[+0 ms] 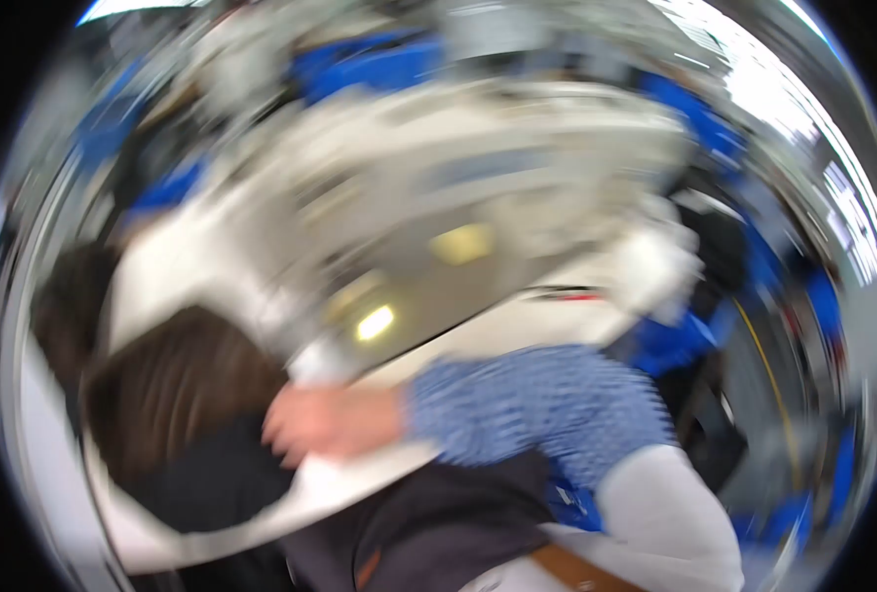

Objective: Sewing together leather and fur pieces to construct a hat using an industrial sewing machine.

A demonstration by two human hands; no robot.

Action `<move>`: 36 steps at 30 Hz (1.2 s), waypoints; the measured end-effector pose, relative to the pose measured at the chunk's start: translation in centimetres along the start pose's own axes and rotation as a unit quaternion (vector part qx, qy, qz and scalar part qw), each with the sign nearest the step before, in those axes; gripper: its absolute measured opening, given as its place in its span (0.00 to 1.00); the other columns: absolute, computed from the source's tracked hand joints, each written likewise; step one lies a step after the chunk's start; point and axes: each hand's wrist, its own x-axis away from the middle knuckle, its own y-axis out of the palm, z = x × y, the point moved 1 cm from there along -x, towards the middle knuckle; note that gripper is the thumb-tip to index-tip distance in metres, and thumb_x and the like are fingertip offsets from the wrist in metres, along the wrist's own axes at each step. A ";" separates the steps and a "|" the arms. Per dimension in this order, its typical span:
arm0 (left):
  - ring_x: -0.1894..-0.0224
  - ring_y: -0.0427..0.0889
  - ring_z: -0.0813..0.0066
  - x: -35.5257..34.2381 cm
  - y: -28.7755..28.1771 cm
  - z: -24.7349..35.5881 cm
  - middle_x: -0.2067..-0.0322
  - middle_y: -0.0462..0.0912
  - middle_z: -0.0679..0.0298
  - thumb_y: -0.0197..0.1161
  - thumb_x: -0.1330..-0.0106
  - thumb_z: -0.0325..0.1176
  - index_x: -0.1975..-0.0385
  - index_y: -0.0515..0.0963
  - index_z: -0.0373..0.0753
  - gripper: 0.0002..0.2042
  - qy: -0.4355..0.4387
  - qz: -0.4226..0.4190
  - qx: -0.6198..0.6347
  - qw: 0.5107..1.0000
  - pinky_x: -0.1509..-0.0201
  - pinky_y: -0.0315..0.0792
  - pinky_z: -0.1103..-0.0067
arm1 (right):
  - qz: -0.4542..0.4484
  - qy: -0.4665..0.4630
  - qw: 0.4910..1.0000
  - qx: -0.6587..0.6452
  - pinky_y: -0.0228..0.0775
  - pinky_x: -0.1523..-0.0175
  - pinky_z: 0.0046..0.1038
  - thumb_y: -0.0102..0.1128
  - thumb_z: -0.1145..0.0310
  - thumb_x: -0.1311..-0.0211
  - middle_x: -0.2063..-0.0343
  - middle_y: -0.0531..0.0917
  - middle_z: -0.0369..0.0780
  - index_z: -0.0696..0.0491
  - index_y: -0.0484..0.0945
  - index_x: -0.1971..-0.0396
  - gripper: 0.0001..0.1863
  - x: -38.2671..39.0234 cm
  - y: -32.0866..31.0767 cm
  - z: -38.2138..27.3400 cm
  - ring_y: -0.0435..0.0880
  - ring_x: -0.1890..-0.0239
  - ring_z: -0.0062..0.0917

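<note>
Motion blur smears the whole picture. My right hand [332, 422] reaches leftward across the white table top [399, 367], its forearm in a blue patterned sleeve cover. Its fingertips meet or overlap the edge of a dark piece of cloth [177, 395], brown-black above and black below; whether they grip it is too blurred to tell. Just beyond the hand stands a white machine [557, 128] resembling a sewing machine, with a bright lamp spot [374, 322] on its grey plate. My left hand does not show.
A small red and dark item [571, 294] lies on the table right of the machine. A white bundle [655, 261] sits at the table's right end. Blue containers or cloths [670, 343] are beside it. More blue shapes [369, 67] blur behind the machine.
</note>
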 end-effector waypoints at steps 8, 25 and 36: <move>0.51 0.82 0.61 -39.0 -24.3 18.7 0.58 0.85 0.52 0.63 0.35 0.41 0.60 0.83 0.36 0.14 0.242 0.340 0.112 0.902 0.45 0.75 0.66 | 0.044 -0.003 0.982 0.183 0.73 0.52 0.44 0.61 0.56 0.31 0.65 0.82 0.46 0.53 0.81 0.67 0.14 0.1 -1.6 1.0 0.79 0.58 0.43; 0.53 0.77 0.59 0.5 -38.7 -1.3 0.55 0.81 0.49 0.59 0.26 0.42 0.52 0.77 0.31 0.17 -0.248 0.494 0.239 0.799 0.44 0.71 0.67 | 0.051 -0.027 0.975 0.213 0.74 0.54 0.39 0.65 0.59 0.42 0.71 0.82 0.42 0.53 0.79 0.75 0.12 -0.8 0.2 -0.7 0.81 0.63 0.37; 0.56 0.81 0.67 7.0 -53.7 0.3 0.54 0.84 0.55 0.58 0.24 0.32 0.43 0.76 0.31 0.15 -0.354 0.569 0.062 0.740 0.47 0.75 0.74 | 0.007 0.044 0.990 0.135 0.73 0.50 0.36 0.63 0.60 0.35 0.67 0.80 0.39 0.54 0.78 0.70 0.12 0.3 -2.1 -4.6 0.78 0.56 0.35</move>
